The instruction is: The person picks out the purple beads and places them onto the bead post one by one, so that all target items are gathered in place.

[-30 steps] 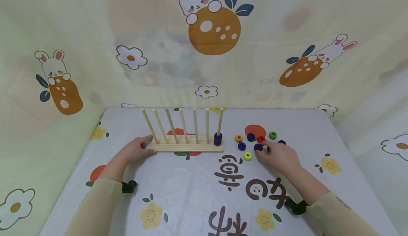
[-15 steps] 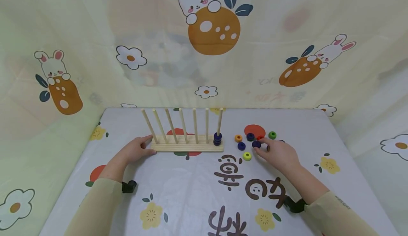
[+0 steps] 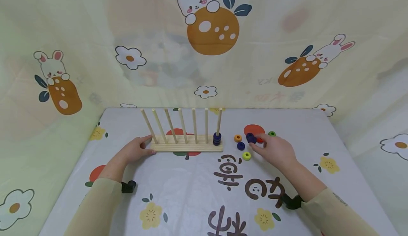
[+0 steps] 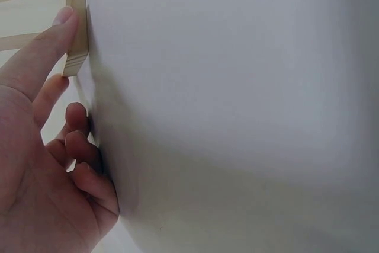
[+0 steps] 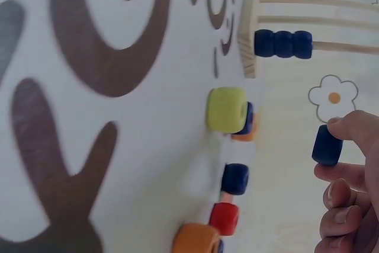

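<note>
My left hand (image 3: 135, 149) pinches the left end of a wooden peg rack (image 3: 188, 146), its thumb on the front and its index finger at the back corner. Seven upright pegs would be too exact to matter; several pegs stand in a row, and the rightmost carries three dark blue beads (image 5: 283, 44). Between thumb and index finger my right hand (image 3: 277, 152) holds another dark blue bead (image 5: 327, 145), raised above the table. In the head view this bead overlaps a loose blue bead behind it. The right hand's remaining fingers are curled and touch no bead.
Loose beads lie right of the rack: an orange one (image 3: 237, 138), a blue one (image 3: 241, 146), a yellow-green one (image 3: 247, 156), a red one (image 3: 260, 140) and a green one (image 3: 272, 133). A patterned cloth covers table and back wall.
My right hand has lifted the blue bead from the table and moved it left and away from me. The left hand and the rack stay in place.
</note>
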